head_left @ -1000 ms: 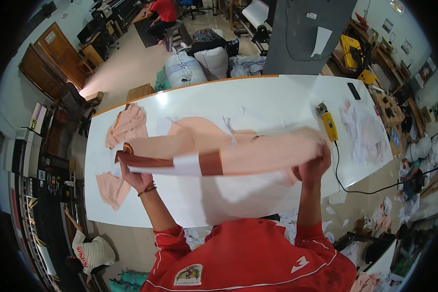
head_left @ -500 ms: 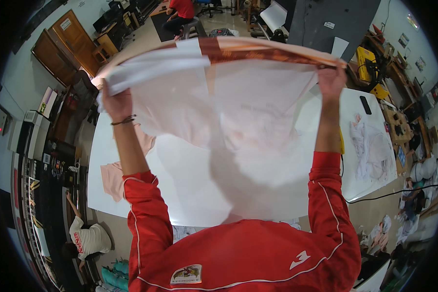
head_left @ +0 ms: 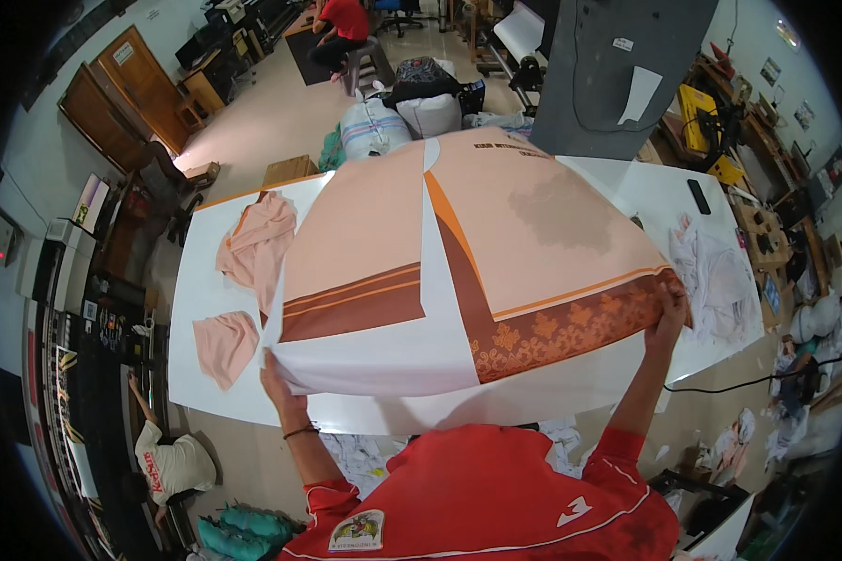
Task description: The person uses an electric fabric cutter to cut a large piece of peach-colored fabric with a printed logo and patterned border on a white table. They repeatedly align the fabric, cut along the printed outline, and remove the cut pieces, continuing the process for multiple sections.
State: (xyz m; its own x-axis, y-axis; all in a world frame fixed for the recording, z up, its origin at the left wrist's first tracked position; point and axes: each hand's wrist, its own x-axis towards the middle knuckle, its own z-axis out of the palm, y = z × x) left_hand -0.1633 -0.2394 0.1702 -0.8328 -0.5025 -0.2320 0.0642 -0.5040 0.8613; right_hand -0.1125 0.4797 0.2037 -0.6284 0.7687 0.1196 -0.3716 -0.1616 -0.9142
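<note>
The printed sheet (head_left: 468,271) — held overhead before — now billows down, spread over the table (head_left: 196,309).

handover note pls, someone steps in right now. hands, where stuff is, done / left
Left hand: grips the near left corner of the printed sheet.
Right hand: grips its near right corner.
Sheet: peach with brown patterned bands, spread billowing over the white table, far edge down near the table's far side.
Two peach fabric pieces lie on the table's left part, a crumpled pale pile on the right.
Done: sheet is opened out over the table.
Left: lower it flat, probably; both corners are in hand.
</note>
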